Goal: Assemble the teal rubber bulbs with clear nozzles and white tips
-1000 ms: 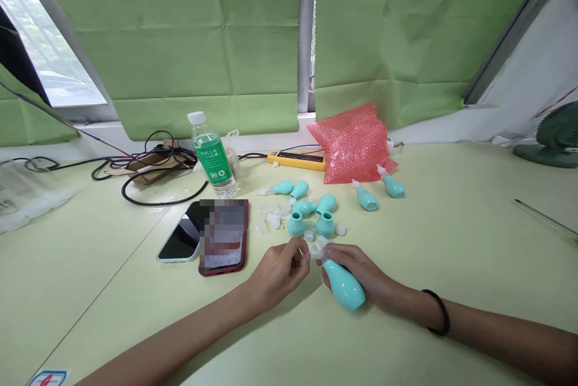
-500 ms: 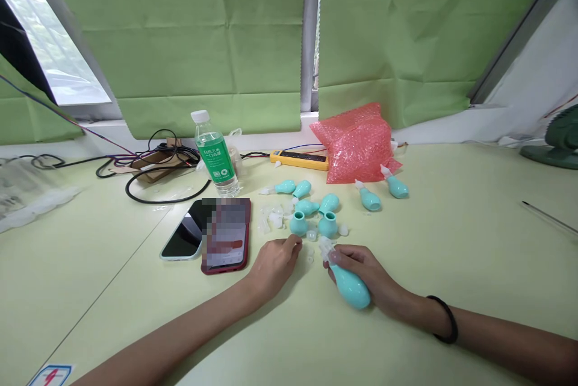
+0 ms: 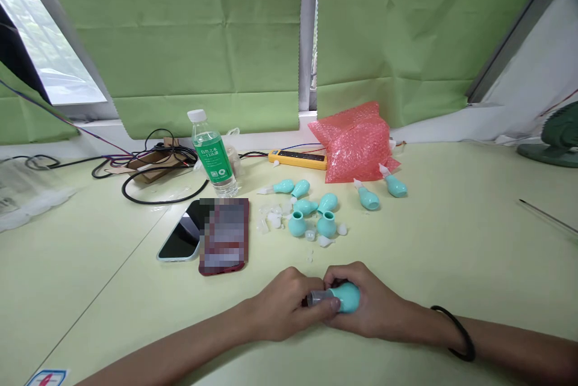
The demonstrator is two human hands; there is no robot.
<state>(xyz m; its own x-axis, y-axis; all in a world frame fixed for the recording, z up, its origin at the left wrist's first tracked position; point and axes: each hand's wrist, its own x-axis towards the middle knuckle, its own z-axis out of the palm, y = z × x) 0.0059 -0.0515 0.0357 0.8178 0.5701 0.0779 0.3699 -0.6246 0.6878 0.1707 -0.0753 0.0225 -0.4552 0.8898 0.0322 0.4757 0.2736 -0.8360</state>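
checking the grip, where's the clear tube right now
In the head view, the clear tube is low, just right of centre, in the left hand, meeting the teal bulb that the right hand holds.

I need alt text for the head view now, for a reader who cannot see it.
A right hand holds a teal squeeze bulb while the left hand grips a clear tube at its neck, over a pale green table. Beyond are more teal bulbs, two phones, a water bottle and a red bubble-wrap bag.

The glossy teal bulb (image 3: 348,297) sat sideways, a clear tube (image 3: 318,297) at its left end, to the near right of the red phone (image 3: 224,238).
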